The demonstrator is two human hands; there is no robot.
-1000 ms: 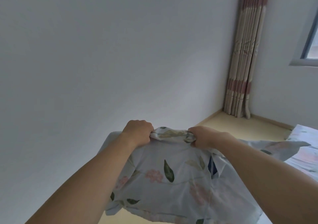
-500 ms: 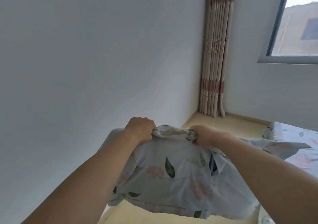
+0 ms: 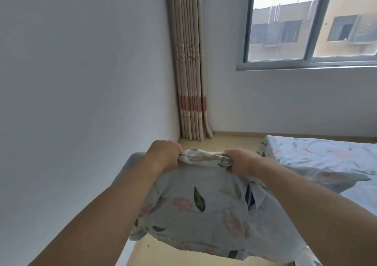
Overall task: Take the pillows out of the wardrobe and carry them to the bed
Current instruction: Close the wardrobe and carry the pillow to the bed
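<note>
A pillow [image 3: 200, 210] in a pale blue case with pink flowers and green leaves hangs in front of me, above the floor. My left hand [image 3: 163, 157] and my right hand [image 3: 240, 161] each clench its bunched top edge, close together. The bed [image 3: 318, 155], covered in the same floral fabric, lies to the right, and one corner of the pillowcase reaches over its near edge. The wardrobe is out of sight.
A plain white wall [image 3: 81, 82] runs close along my left. A striped beige and red curtain [image 3: 189, 65] hangs in the far corner beside a window [image 3: 310, 22]. A narrow strip of yellowish floor [image 3: 230, 141] lies between wall and bed.
The view has swung right and up: the curtain, the window and more of the bed have come into sight. Both hands keep the same grip on the pillow.
</note>
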